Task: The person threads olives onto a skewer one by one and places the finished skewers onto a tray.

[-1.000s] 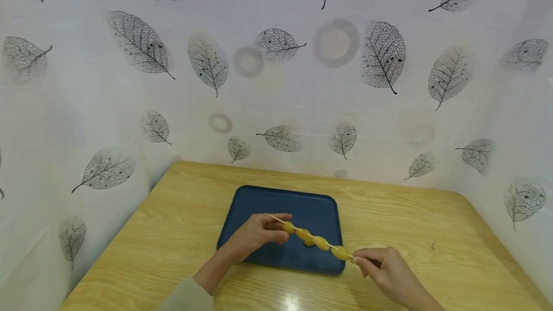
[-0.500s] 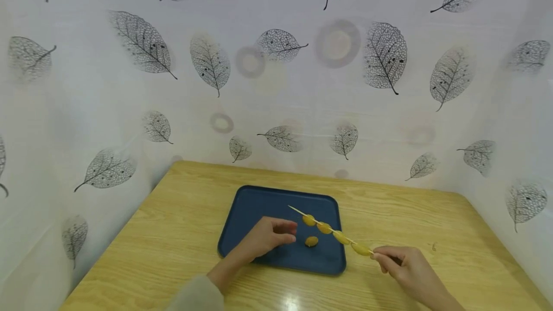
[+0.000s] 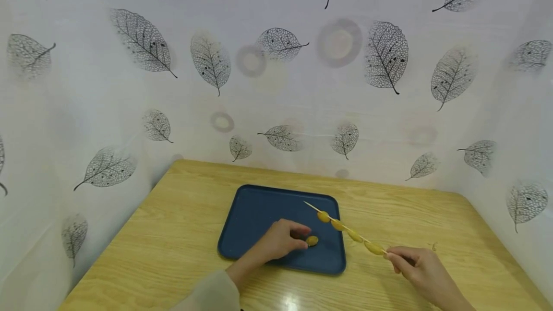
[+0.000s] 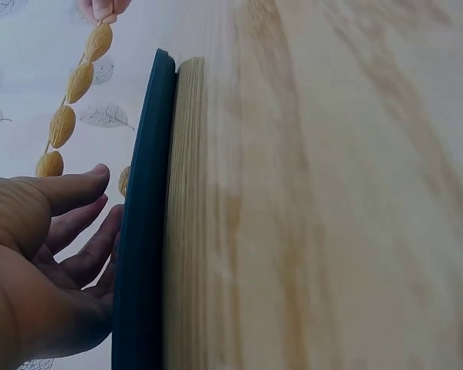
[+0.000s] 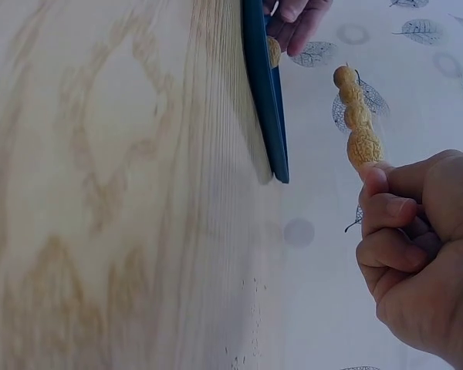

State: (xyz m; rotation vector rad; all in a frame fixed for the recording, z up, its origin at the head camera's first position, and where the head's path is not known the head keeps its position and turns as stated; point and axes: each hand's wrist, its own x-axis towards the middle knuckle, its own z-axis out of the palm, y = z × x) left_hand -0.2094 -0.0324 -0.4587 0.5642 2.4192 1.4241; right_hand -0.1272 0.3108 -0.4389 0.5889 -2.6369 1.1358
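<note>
My right hand [image 3: 421, 270] pinches the lower end of a thin wooden skewer [image 3: 312, 206], held up over the tray's right side. Several wrinkled, golden, oval dried fruits [image 5: 364, 145] are threaded along it, and its pointed far end is bare. One loose dried fruit [image 3: 312, 240] of the same kind lies on the dark blue tray [image 3: 259, 200]. Beside that piece is my left hand [image 3: 287, 240], thumb and fingers spread apart with the fingertips right at its left side. In the left wrist view the tray rim [image 4: 147, 193] partly hides the loose fruit.
The tray rests on a light wood-grain table [image 3: 173, 224]. White sheeting [image 3: 294, 100] printed with dark leaves rises behind the table and along both sides. A small brownish mark [image 3: 433, 246] shows on the table at the right.
The left hand has let go of the skewered fruit and moved right to the loose piece. The right hand has drawn the skewer to the right, away from the left hand.
</note>
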